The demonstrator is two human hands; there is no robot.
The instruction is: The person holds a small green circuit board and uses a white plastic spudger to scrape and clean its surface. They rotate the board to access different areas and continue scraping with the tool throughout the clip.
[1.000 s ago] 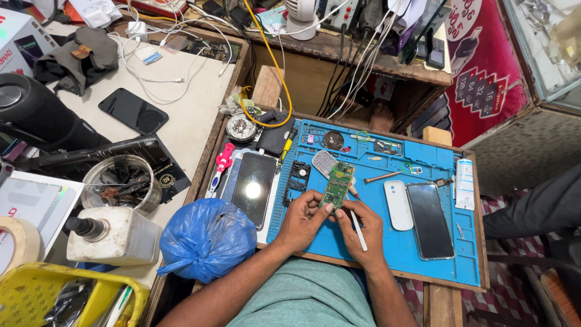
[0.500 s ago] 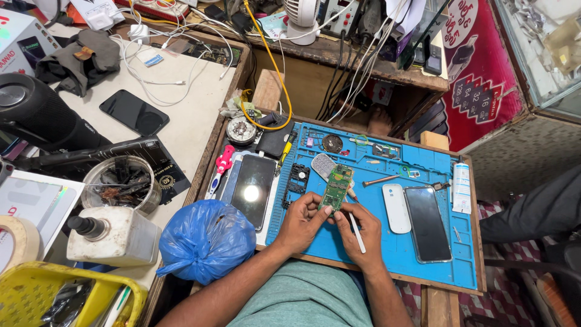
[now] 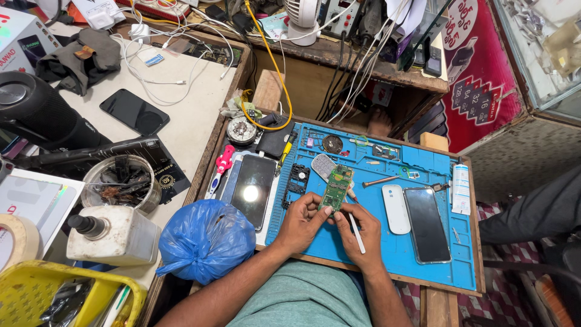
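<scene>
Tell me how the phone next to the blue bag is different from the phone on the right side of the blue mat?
The phone by the blue bag lies left of the hands, partly off the blue mat; the right-hand phone lies wholly on it. The left one's glass shows a bright spot of reflected light; the right one's looks evenly dark. The left one has a pink-handled tool beside it, the right one a white oval cover. Both lie flat, dark and rectangular.
</scene>
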